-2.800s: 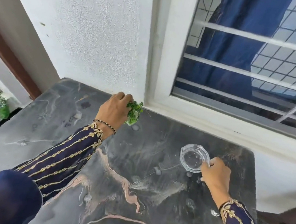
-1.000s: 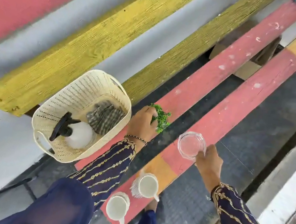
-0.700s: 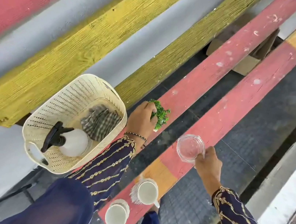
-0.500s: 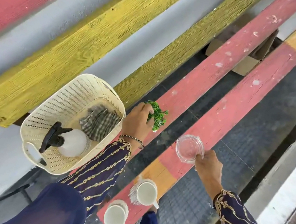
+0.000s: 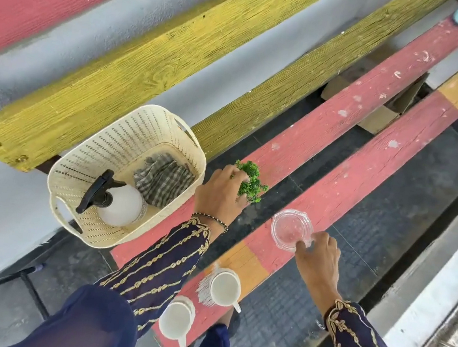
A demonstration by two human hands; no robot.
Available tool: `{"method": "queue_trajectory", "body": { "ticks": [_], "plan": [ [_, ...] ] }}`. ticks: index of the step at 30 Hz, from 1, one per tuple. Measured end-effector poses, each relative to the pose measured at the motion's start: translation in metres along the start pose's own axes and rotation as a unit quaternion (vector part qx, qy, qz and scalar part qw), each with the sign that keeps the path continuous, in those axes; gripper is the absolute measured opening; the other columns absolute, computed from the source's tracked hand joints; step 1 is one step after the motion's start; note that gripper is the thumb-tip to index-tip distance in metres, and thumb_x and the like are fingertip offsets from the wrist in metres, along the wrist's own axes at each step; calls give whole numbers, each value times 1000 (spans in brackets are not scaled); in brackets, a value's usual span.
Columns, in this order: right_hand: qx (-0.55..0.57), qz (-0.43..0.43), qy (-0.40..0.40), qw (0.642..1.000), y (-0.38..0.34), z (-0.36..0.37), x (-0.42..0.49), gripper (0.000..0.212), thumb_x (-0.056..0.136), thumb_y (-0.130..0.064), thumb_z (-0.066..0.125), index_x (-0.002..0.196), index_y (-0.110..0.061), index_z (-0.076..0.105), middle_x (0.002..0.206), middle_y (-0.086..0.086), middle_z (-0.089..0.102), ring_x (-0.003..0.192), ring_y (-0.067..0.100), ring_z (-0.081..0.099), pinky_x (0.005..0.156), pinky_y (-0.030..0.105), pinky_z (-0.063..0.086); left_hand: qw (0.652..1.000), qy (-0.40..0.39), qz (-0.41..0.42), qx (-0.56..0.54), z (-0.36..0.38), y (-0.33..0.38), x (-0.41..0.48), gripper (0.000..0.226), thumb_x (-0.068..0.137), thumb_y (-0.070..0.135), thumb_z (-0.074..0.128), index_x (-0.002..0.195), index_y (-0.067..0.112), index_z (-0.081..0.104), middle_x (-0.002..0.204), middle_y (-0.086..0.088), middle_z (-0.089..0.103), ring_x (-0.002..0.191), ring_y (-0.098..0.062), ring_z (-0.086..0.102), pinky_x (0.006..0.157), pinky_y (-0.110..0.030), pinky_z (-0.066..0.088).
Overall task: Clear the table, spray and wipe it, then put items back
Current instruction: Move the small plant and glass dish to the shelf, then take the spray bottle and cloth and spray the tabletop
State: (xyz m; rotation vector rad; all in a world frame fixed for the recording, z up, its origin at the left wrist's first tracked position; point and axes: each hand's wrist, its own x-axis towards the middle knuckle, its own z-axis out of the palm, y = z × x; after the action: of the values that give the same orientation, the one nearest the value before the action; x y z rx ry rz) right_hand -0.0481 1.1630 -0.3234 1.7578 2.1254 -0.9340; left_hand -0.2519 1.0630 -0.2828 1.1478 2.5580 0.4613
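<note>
Items cleared from the table, which lies out of view, are parked on a red bench slat [image 5: 349,173]: two white cups [image 5: 224,289] stand at its near end. The left hand [image 5: 220,194], arm extended and palm down, grips a small green plant [image 5: 252,181] over the neighbouring slat, just beside the cream basket [image 5: 100,154] holding the spray bottle [image 5: 116,204] and checked cloth [image 5: 163,178], probably kept together for wiping. The right hand [image 5: 318,255] pinches the rim of a clear glass dish [image 5: 290,230] low over the slat, seemingly to set it down.

A red slatted table [image 5: 349,173] carries a cream basket [image 5: 100,151], two white cups [image 5: 224,288] and a clear glass dish [image 5: 290,229].
</note>
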Motion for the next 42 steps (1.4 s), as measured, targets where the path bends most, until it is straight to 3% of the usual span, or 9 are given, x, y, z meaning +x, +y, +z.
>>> {"method": "queue_trajectory", "body": {
  "ticks": [10,13,19,21,24,27,34,39,42],
  "plan": [
    [32,-197,-7,980,-69,18,-49,28,100,-21,60,124,-7,58,126,9,55,125,27,48,103,35,35,994,23,-55,-94,-31,-20,-44,32,88,28,58,120,24,61,116,2,62,113,-17,53,80,-38,53],
    [48,-264,-23,963,-102,32,-77,23,98,-17,63,119,-6,62,117,7,58,112,27,60,102,38,46,986,39,-76,-144,-51,-32,-66,27,90,24,57,116,22,64,115,1,65,110,-16,56,84,-36,52],
    [84,-392,-45,915,-166,69,-128,23,95,-7,64,118,-2,66,116,9,66,108,24,66,89,46,57,965,206,-127,-103,-94,-81,-113,16,80,14,67,96,19,70,93,0,68,95,-20,62,64,-36,57],
    [97,-413,-51,904,-182,79,-138,21,96,-7,64,116,-3,67,114,8,68,104,24,67,88,45,58,957,252,-139,-36,-102,-103,-122,24,78,13,68,102,16,68,98,-2,66,101,-24,57,72,-38,55],
    [101,-436,-59,892,-202,94,-147,19,96,-6,64,114,-1,67,111,10,69,99,22,67,85,43,59,961,201,-188,2,-108,-136,-129,48,81,24,67,125,9,56,119,-10,60,114,-32,51,95,-43,47],
    [97,-442,-67,889,-214,103,-147,25,97,-7,65,120,2,65,114,14,69,101,24,68,88,40,58,964,95,-246,-32,-106,-155,-125,54,88,39,61,133,11,48,127,-9,55,119,-31,50,93,-45,47],
    [64,-437,-117,890,-238,125,-141,66,93,-7,69,150,1,36,148,18,49,138,32,49,113,43,43,962,103,-242,-73,-101,-169,-110,34,93,33,57,103,2,64,102,-17,61,96,-38,61,77,-43,48],
    [122,-443,-110,882,-254,141,-140,70,89,-2,72,148,0,34,146,18,50,127,33,60,94,49,56,964,100,-237,-60,-117,-171,-98,37,89,39,58,83,4,67,83,-17,66,86,-38,64,66,-36,44],
    [159,-471,-48,867,-261,145,-138,57,89,-7,71,139,-1,44,127,12,63,108,31,65,80,46,56,964,143,-225,-16,-134,-156,-96,37,86,43,58,62,15,52,66,-9,59,74,-35,64,58,-30,36]
  ]
}}
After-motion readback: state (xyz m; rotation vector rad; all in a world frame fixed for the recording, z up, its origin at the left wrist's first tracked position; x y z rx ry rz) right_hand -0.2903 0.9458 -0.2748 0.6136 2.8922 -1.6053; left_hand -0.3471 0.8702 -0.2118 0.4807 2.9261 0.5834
